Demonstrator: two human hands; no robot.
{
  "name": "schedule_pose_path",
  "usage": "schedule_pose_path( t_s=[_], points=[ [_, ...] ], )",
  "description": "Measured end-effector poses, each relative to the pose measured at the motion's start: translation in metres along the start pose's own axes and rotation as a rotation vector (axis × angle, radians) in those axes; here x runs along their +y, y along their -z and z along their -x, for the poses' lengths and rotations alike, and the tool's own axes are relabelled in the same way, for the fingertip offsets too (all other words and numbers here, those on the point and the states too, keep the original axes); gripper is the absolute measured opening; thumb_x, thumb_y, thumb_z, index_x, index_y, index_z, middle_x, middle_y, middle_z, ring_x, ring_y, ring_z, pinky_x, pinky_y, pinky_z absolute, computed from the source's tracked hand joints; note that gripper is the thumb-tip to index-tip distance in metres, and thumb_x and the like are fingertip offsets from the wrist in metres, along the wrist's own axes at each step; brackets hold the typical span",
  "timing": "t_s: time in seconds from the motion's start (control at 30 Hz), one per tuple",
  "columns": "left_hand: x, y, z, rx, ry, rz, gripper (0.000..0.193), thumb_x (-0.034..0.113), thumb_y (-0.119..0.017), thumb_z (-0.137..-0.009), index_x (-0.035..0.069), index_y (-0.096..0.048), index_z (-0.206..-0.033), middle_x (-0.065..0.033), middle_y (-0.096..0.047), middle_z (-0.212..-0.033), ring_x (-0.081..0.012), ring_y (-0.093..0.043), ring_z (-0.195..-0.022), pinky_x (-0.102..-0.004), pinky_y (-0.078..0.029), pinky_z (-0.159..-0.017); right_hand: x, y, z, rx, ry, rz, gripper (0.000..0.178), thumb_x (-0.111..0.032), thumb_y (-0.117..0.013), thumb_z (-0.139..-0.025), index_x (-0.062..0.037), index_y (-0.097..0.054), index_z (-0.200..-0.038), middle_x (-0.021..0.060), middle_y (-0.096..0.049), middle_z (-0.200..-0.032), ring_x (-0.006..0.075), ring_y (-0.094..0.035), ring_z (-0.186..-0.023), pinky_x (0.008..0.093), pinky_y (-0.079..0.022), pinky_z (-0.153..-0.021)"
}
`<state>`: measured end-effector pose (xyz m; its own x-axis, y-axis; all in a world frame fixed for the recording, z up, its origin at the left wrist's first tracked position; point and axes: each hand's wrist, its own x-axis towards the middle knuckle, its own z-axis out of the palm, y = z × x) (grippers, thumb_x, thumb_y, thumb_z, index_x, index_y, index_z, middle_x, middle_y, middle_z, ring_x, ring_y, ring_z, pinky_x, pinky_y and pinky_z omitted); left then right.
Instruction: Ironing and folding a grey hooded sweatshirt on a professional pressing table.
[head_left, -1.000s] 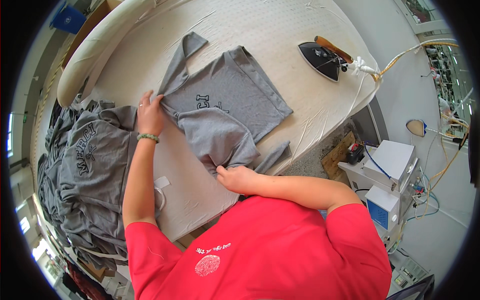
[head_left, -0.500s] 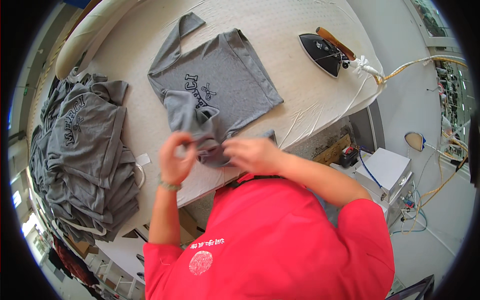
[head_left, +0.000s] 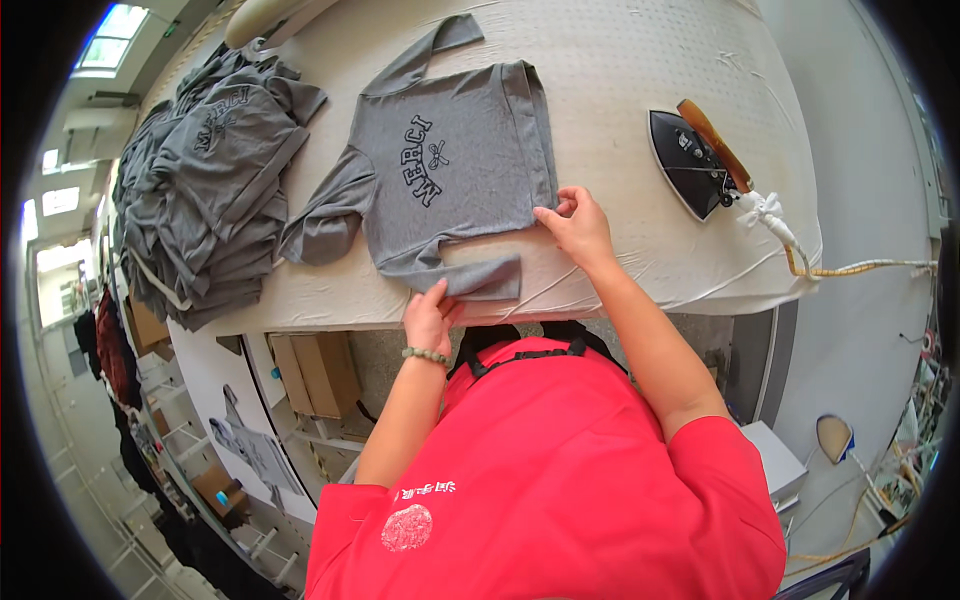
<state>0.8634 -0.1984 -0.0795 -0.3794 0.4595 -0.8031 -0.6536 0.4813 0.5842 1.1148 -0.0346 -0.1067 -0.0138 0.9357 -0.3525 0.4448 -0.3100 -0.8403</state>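
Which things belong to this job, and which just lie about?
Work: grey printed sweatshirt, touched by left hand and right hand; white cloth-covered table; probably black triangular iron, heaped grey garments.

Seemingly lying about: brown cardboard box; white rectangular box.

A red short-sleeved T-shirt (head_left: 570, 480) bears white printed characters (head_left: 427, 490) next to a round, speckled white emblem (head_left: 407, 528). A green beaded bracelet (head_left: 426, 354) circles the left wrist (head_left: 424, 367); a narrow black waist strap (head_left: 548, 353) shows beyond the hem.

A black iron (head_left: 688, 165) is set on the worktop (head_left: 615, 130). Below, a cardboard box (head_left: 318, 375) is seen, with dark clothes (head_left: 112, 350) farther left.
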Motion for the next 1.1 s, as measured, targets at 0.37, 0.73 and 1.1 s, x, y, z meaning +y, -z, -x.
schedule_pose_path(
  t_s=[0.37, 0.73, 1.1],
  points=[
    [0.042, 0.095, 0.015, 0.136, -0.429, -1.49, 0.03, 0.025, -0.071, -0.091, 0.005, -0.066, -0.113, -0.0143, -0.071, -0.097, -0.0314, -0.069, -0.092, -0.0449, -0.056, -0.084, 0.011, 0.016, 0.009, -0.066, 0.13, 0.177, 0.031, -0.025, -0.079, -0.085, -0.0064, -0.069, -0.108, 0.0137, -0.073, -0.094, 0.0349, -0.07, -0.088, 0.0461, -0.056, -0.078],
    [0.188, -0.107, -0.065, -0.304, -1.196, -1.247, 0.021, 0.013, -0.074, -0.096, 0.003, -0.073, -0.114, -0.0108, -0.073, -0.104, -0.0224, -0.073, -0.092, -0.0324, -0.059, -0.082, -0.044, 0.044, -0.032, -0.187, 0.047, 0.32, 0.032, -0.027, -0.078, -0.09, -0.0044, -0.075, -0.113, 0.0146, -0.078, -0.095, 0.0286, -0.076, -0.09, 0.0393, -0.059, -0.081],
    [0.219, -0.322, -0.208, -0.692, -1.226, -1.216, 0.02, 0.017, -0.078, -0.093, 0.007, -0.079, -0.11, -0.0082, -0.074, -0.109, -0.0214, -0.071, -0.096, -0.0325, -0.056, -0.083, -0.131, -0.019, -0.214, 0.261, -0.23, -0.17, 0.029, -0.027, -0.082, -0.091, 0.0004, -0.074, -0.089, 0.0051, -0.074, -0.08, 0.0106, -0.065, -0.073, 0.0294, -0.053, -0.067]
  ],
)
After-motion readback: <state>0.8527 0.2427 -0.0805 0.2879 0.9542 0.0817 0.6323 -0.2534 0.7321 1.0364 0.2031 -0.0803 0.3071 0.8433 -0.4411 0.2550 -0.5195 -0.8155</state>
